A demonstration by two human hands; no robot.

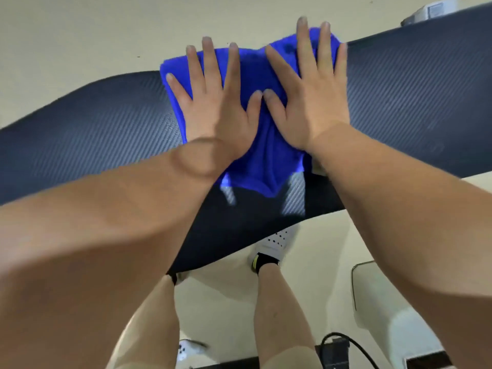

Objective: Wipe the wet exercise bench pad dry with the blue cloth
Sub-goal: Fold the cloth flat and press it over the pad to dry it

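Note:
A long dark bench pad (399, 107) with a fine ribbed texture runs across the view from lower left to upper right. The blue cloth (266, 161) lies spread over its middle, its far edge hanging past the pad's far side. My left hand (215, 102) presses flat on the cloth's left half, fingers spread. My right hand (311, 94) lies flat on the right half, fingers spread, thumb tip touching my left thumb. Neither hand grips the cloth; both palms rest on it.
The cream floor (80, 35) surrounds the bench. My legs and a white shoe (274, 243) stand under the near edge of the pad. A black cable (356, 347) and a dark frame lie at the bottom right, a pale object (426, 12) at the top right.

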